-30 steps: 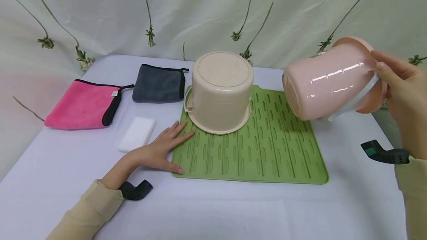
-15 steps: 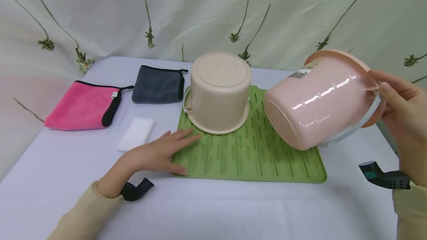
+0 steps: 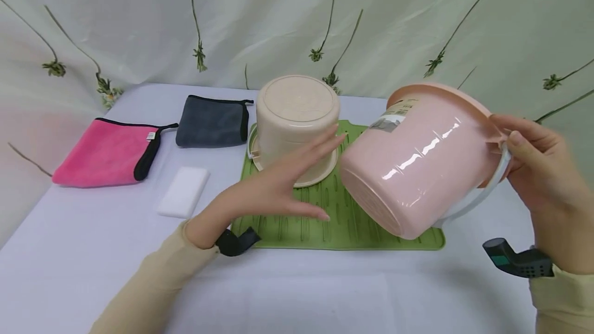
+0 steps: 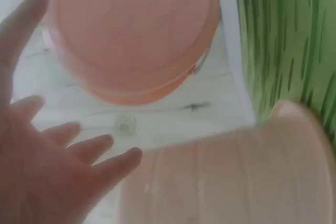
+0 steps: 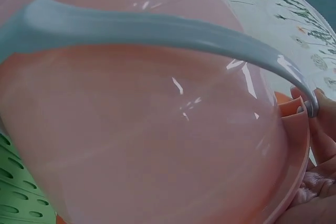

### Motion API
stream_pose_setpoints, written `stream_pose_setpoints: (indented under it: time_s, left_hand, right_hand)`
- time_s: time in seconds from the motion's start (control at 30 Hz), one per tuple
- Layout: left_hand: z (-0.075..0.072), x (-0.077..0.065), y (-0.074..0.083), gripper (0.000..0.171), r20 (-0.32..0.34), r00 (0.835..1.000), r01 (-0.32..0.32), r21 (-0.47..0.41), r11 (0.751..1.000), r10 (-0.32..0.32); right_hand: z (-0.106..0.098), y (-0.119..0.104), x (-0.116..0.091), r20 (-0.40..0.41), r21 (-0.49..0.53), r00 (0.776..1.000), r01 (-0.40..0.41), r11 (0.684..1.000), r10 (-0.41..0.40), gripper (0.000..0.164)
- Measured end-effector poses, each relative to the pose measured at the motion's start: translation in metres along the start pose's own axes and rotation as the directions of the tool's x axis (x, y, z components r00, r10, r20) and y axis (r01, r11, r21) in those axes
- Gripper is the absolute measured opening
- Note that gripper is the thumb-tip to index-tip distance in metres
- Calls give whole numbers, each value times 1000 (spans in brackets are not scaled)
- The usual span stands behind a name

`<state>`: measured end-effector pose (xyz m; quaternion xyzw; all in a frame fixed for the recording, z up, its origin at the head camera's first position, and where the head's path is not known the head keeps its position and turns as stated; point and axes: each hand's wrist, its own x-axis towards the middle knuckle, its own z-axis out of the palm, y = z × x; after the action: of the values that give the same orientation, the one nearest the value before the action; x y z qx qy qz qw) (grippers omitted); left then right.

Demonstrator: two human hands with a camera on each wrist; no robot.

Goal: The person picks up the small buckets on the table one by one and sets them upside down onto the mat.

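In the head view my right hand (image 3: 540,169) grips the rim of a pink bucket (image 3: 417,164), thumb outside. The bucket hangs tilted over the right part of a green drying mat (image 3: 320,231), its base pointing down and left. Its pale handle (image 5: 157,30) spans the right wrist view. A cream bucket (image 3: 297,128) stands upside down on the mat's left part. My left hand (image 3: 278,184) is held in the air in front of it, fingers straight and spread, holding nothing. The left wrist view shows the pink bucket's base (image 4: 131,19) just beyond those fingers.
A pink cloth (image 3: 102,153) with black edging lies at the left, with a dark grey cloth (image 3: 211,121) beside it. Nearer to me is a white sponge-like block (image 3: 183,191) on the white table cover (image 3: 325,287). A flowered curtain (image 3: 255,24) hangs behind.
My right hand has brought the pink bucket left and lower, toward me. My left hand has lifted off the mat's left edge and moved right, toward the pink bucket.
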<state>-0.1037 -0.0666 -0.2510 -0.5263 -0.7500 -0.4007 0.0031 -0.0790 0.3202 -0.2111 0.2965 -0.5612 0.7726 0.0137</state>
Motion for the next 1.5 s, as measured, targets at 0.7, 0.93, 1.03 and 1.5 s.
stream_pose_setpoints:
  time_s: [0.7, 0.93, 1.03, 1.5]
  left_hand:
    - [45, 24, -38, 102, -92, 990, 41, -526, 850, -104]
    - [45, 24, -34, 89, -104, 983, 39, -682, 730, -150]
    - [42, 24, -28, 93, -140, 968, 50, -706, 706, -208]
    - [33, 41, 2, 70, -352, 913, -95, -670, 736, -203]
  right_hand:
    - [30, 17, 9, -106, 10, 994, -6, 1000, 7, 38]
    - [38, 14, 11, 101, -359, 983, 180, 916, -154, 78]
    - [40, 12, 8, 155, -581, 980, 195, 790, -127, 90]
    - [38, 17, 5, -54, -784, 984, 65, 617, -172, 73]
